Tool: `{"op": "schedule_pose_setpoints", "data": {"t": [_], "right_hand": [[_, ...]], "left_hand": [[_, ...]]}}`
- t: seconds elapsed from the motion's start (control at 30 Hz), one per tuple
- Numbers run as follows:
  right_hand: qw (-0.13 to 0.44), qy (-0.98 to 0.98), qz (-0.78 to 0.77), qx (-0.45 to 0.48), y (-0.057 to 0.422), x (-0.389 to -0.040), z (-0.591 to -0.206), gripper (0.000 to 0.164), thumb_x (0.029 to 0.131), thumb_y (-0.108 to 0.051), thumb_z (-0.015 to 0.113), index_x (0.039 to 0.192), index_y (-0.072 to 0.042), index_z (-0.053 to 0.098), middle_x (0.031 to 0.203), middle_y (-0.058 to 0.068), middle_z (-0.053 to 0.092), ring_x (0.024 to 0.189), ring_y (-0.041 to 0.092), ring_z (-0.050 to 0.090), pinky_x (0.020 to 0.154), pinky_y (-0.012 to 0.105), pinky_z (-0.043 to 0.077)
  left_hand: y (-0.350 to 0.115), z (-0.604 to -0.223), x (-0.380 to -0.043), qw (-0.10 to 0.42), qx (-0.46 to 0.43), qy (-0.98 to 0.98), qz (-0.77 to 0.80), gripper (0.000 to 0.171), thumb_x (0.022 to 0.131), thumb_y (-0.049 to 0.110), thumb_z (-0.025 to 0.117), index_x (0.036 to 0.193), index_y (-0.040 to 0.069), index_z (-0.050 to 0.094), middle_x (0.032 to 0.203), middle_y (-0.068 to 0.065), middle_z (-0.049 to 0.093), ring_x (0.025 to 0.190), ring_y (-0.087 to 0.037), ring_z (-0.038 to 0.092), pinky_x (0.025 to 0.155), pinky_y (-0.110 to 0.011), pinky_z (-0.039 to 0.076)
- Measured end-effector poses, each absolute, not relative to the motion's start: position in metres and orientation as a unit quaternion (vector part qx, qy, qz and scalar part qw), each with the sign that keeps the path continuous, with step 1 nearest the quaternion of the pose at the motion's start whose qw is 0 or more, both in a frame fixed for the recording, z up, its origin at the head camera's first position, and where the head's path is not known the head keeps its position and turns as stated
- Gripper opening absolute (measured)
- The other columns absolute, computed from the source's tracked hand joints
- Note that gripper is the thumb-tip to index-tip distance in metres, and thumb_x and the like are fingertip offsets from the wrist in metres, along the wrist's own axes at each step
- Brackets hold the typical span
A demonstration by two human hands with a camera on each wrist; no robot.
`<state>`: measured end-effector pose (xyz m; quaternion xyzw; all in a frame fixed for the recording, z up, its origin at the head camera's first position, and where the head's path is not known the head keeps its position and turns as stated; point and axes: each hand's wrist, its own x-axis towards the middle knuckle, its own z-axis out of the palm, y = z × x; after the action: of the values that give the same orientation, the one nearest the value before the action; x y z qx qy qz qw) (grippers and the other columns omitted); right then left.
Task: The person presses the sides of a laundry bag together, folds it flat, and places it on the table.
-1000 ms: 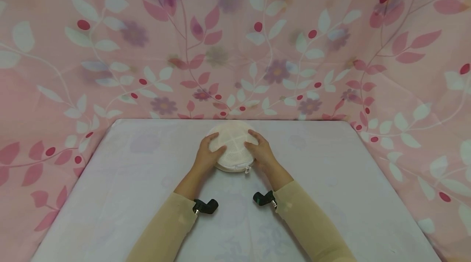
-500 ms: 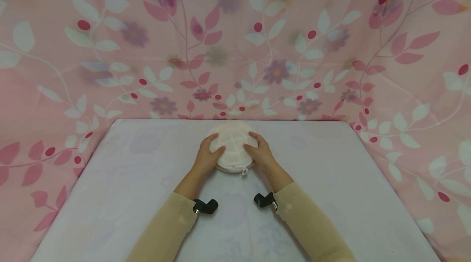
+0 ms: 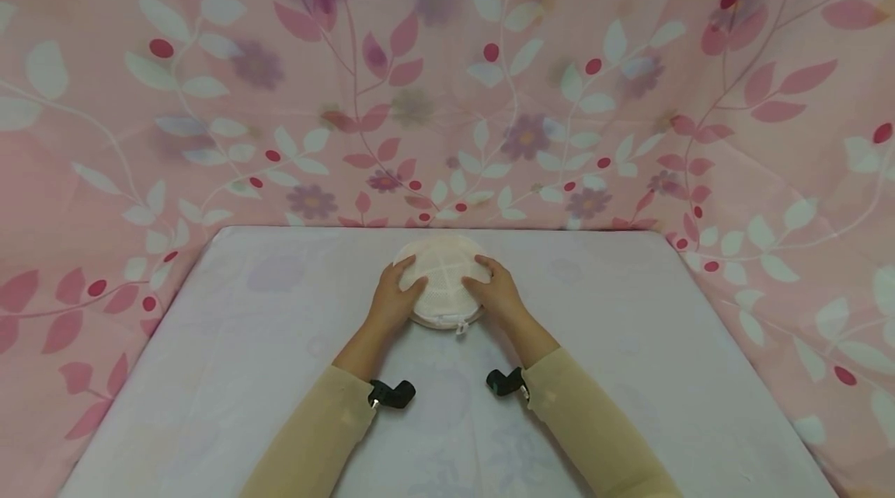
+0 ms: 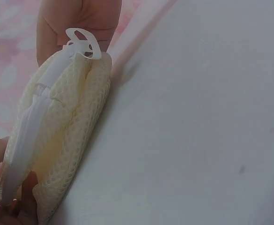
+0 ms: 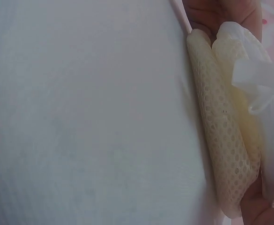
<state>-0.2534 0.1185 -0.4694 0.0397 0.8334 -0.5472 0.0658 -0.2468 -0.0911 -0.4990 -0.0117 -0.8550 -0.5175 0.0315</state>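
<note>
A round cream mesh laundry bag (image 3: 444,292) with a white zipper is held between both hands at the table's far middle. My left hand (image 3: 396,292) grips its left side, thumb on top; my right hand (image 3: 498,288) grips the right side the same way. The zipper pull (image 3: 461,329) dangles from the edge nearest me. From the left wrist, the white zipper band (image 4: 29,126) runs along the bag's edge, with thick honeycomb mesh (image 4: 76,136) folded beside it. In the right wrist view, fingers (image 5: 258,206) reach in between the mesh layer and the zipper band.
A white cloth with faint purple prints covers the table (image 3: 280,405). Pink curtains (image 3: 447,78) with leaves and flowers hang behind and at both sides. Black camera mounts (image 3: 393,394) sit at both sleeve cuffs.
The laundry bag has turned slightly, its zipper pull shifting a little left and toward me. Both hands keep their grip, and the right hand has moved only slightly.
</note>
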Motion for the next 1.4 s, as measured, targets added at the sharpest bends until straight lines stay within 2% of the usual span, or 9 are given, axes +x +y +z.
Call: {"op": "schedule_pose_setpoints", "data": {"t": [0.2, 0.43, 0.7, 0.83, 1.07, 1.23, 1.4], "right_hand": [[0.062, 0.874, -0.482, 0.005, 0.121, -0.256, -0.470, 0.058, 0.085, -0.031, 0.066, 0.136, -0.015, 0.044, 0.143, 0.009, 0.036, 0.134, 0.026, 0.027, 0.108, 0.043, 0.023], [0.043, 0.903, -0.428, -0.025, 0.123, -0.257, -0.464, 0.058, 0.084, -0.028, 0.067, 0.134, -0.009, 0.045, 0.137, 0.017, 0.041, 0.130, 0.030, 0.034, 0.106, 0.044, 0.028], [0.054, 0.927, -0.371, -0.025, 0.126, -0.253, -0.461, 0.061, 0.084, -0.037, 0.066, 0.136, -0.015, 0.044, 0.126, 0.017, 0.040, 0.115, 0.030, 0.044, 0.099, 0.045, 0.036], [0.042, 0.937, -0.344, -0.045, 0.127, -0.255, -0.460, 0.060, 0.084, -0.037, 0.066, 0.135, -0.013, 0.045, 0.130, 0.017, 0.038, 0.119, 0.032, 0.041, 0.099, 0.046, 0.035], [0.034, 0.955, -0.278, -0.096, 0.129, -0.256, -0.460, 0.060, 0.087, -0.041, 0.061, 0.136, -0.010, 0.043, 0.145, 0.017, 0.028, 0.127, 0.040, 0.033, 0.100, 0.052, 0.033], [0.027, 0.960, -0.242, -0.136, 0.134, -0.255, -0.460, 0.063, 0.088, -0.046, 0.056, 0.138, -0.011, 0.041, 0.149, 0.014, 0.023, 0.128, 0.040, 0.030, 0.101, 0.052, 0.031], [0.034, 0.959, -0.229, -0.162, 0.136, -0.253, -0.459, 0.068, 0.088, -0.051, 0.054, 0.141, -0.015, 0.036, 0.152, 0.010, 0.016, 0.133, 0.036, 0.022, 0.104, 0.052, 0.027]], "left_hand": [[-0.094, -0.499, -0.246, 0.019, -0.020, -0.868, -0.496, 0.065, 0.083, 0.043, 0.064, 0.139, 0.020, 0.041, 0.146, -0.021, 0.025, 0.134, -0.035, 0.024, 0.108, -0.048, 0.021], [-0.097, -0.499, -0.248, -0.002, -0.044, -0.879, -0.475, 0.075, 0.079, 0.051, 0.066, 0.142, 0.023, 0.037, 0.147, -0.019, 0.022, 0.134, -0.034, 0.024, 0.107, -0.049, 0.023], [-0.097, -0.496, -0.243, 0.020, -0.062, -0.898, -0.436, 0.073, 0.080, 0.051, 0.065, 0.139, 0.017, 0.041, 0.149, -0.019, 0.017, 0.134, -0.036, 0.022, 0.107, -0.049, 0.023], [-0.097, -0.495, -0.243, 0.032, -0.069, -0.911, -0.406, 0.072, 0.080, 0.052, 0.064, 0.139, 0.017, 0.042, 0.150, -0.017, 0.014, 0.135, -0.036, 0.020, 0.106, -0.049, 0.024], [-0.099, -0.494, -0.242, 0.043, -0.084, -0.928, -0.360, 0.075, 0.077, 0.058, 0.063, 0.138, 0.018, 0.044, 0.151, -0.015, 0.014, 0.132, -0.040, 0.025, 0.102, -0.053, 0.029], [-0.102, -0.492, -0.239, 0.045, -0.103, -0.938, -0.327, 0.078, 0.077, 0.062, 0.060, 0.139, 0.019, 0.042, 0.151, -0.014, 0.012, 0.130, -0.040, 0.026, 0.100, -0.053, 0.032], [-0.103, -0.489, -0.236, 0.055, -0.115, -0.946, -0.298, 0.078, 0.078, 0.064, 0.057, 0.139, 0.019, 0.042, 0.151, -0.014, 0.014, 0.129, -0.038, 0.026, 0.099, -0.053, 0.032]]}}
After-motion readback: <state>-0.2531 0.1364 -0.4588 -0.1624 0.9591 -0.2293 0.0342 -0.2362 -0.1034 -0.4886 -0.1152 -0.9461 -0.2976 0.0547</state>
